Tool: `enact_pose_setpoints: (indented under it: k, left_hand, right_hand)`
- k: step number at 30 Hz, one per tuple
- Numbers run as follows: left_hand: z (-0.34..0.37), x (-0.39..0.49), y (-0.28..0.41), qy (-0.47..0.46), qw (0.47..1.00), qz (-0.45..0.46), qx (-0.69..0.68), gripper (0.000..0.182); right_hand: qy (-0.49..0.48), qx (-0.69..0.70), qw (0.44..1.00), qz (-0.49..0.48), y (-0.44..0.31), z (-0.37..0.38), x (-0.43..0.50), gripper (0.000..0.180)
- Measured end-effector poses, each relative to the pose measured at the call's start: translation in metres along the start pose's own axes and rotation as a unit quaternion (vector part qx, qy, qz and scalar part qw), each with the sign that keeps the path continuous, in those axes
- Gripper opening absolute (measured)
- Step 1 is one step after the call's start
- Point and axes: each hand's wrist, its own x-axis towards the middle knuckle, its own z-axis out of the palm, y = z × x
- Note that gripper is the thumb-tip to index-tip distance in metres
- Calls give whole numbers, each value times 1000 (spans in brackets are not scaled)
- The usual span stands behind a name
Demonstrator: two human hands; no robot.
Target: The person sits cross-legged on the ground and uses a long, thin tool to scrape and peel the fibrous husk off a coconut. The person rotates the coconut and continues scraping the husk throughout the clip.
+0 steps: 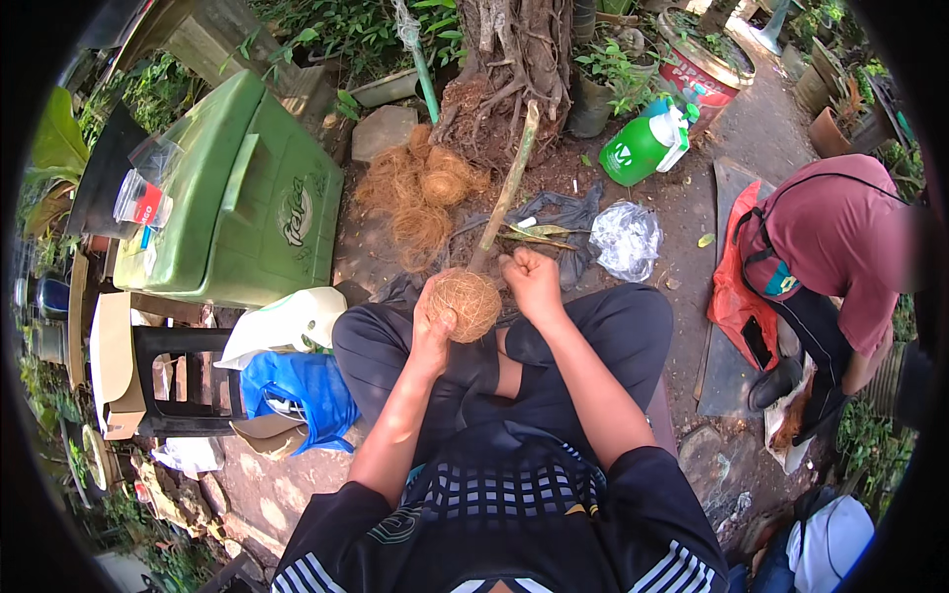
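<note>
My left hand (436, 326) holds a round ball of brown coconut fibre (467, 304) wound with fine thread, above my crossed legs. From the ball's far side rises a bare stick (511, 178), which leans up towards the tree trunk. My right hand (534, 282) is curled closed just to the right of the ball, apart from it; whether thread runs between its fingers cannot be seen. Beyond my left knee lie several loose clumps of the same fibre (426, 194) on the soil.
A green cooler box (289, 193) stands at left, near a blue bag (296, 393). Ahead are a tree trunk (511, 44), a green spray bottle (637, 152) and a clear plastic bag (627, 241). Another person (823, 237) sits close at right, beside a red bag (730, 296).
</note>
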Motion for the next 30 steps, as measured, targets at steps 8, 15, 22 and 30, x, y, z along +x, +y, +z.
enact_pose_setpoints:
  k: [8, 15, 22, 30]
  left_hand:
    - [11, -3, -43, 137, 989, 32, -36, 75]
    - [29, 10, -55, 198, 968, 85, -127, 68]
    - [34, 12, -54, 242, 952, 68, -177, 67]
    - [33, 36, -29, 190, 960, 166, -123, 78]
  right_hand:
    - [51, 80, 994, 58, 29, 43, -8, 43]
    - [52, 73, 993, 72, 19, 51, -9, 42]
    - [12, 257, 948, 189, 16, 65, -21, 30]
    - [-106, 261, 910, 304, 20, 71, -32, 54]
